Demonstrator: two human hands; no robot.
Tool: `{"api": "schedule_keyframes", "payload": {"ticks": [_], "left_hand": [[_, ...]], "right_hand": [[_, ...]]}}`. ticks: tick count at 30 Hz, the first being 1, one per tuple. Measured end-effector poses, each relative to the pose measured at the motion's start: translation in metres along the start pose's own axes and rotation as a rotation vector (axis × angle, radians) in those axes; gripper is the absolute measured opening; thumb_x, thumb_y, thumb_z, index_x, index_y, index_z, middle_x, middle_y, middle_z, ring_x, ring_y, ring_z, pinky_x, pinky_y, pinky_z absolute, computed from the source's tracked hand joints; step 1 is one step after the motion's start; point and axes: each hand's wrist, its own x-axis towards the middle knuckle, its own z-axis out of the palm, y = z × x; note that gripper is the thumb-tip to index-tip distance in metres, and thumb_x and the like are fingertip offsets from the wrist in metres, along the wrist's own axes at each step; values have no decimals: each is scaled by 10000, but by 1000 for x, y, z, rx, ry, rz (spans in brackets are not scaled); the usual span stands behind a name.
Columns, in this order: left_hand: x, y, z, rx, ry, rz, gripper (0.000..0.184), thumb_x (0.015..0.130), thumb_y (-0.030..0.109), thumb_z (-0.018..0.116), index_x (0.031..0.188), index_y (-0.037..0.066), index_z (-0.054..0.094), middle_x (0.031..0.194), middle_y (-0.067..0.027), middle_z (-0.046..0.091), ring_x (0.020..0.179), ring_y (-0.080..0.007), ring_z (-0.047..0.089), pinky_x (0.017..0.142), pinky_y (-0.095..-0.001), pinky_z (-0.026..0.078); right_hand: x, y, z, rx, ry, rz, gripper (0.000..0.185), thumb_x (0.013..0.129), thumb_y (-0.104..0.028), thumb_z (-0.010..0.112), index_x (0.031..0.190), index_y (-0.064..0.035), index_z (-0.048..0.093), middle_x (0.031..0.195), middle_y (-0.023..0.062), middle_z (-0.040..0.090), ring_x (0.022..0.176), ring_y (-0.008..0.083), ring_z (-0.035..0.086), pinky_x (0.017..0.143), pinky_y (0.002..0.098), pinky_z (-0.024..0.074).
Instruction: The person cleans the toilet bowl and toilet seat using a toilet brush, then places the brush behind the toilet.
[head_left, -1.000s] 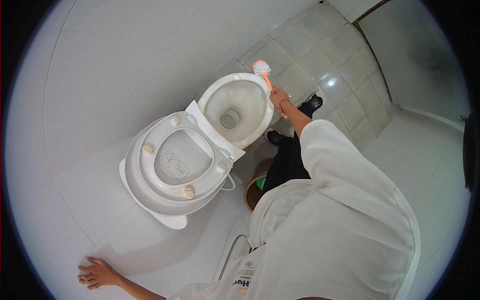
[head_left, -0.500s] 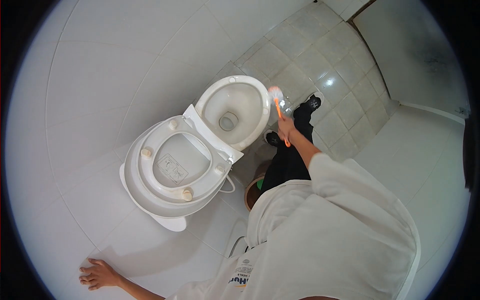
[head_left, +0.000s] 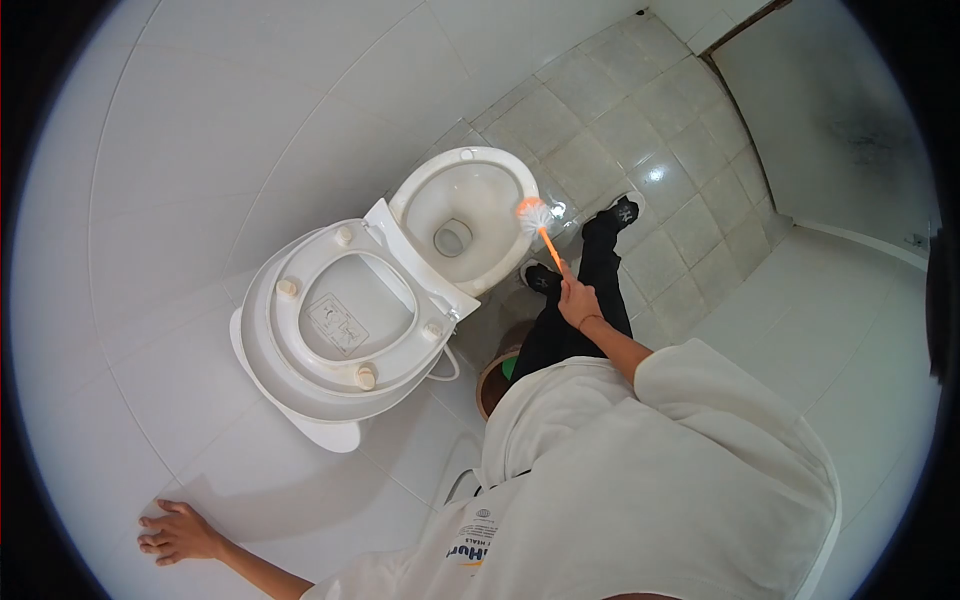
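Observation:
My right hand is closed round the orange handle of a toilet brush. The brush's white and orange bristle head is over the right rim of the white toilet bowl; whether it touches the rim I cannot tell. A little water shows at the bottom of the bowl. The toilet's seat and lid are raised, with several pale bumpers on the seat's underside. Off to the lower left, my left hand rests against the white tiled wall, fingers spread and holding nothing.
A brown bucket with something green inside stands beside the toilet, near my legs. Wet grey floor tiles run past my black shoes. A grey door panel is at the upper right. White tiled walls enclose the space.
The brush head has moved left, from beside the bowl to over its right rim, and my right hand has shifted slightly lower in view. My left hand stays on the wall.

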Motion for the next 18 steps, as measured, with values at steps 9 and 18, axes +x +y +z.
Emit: {"api": "schedule_keyframes", "payload": {"ticks": [9,18], "left_hand": [[0,1,-8,5,-30,4,486,822,604,449,1052,181,519,1133,-103,453,1178,-260,345,1036,-513,75],[-2,5,40,-48,201,31,428,816,613,459,973,228,559,920,-53,523,941,-212,493,716,-403,368]], "right_hand": [[119,-46,-3,-230,-93,-40,569,853,-150,452,1381,-282,287,1075,229,582,999,395,569,855,493,462],[12,-13,-10,-517,-200,-219,494,890,-194,426,1364,-276,318,924,279,609,866,438,603,778,542,472]]}}
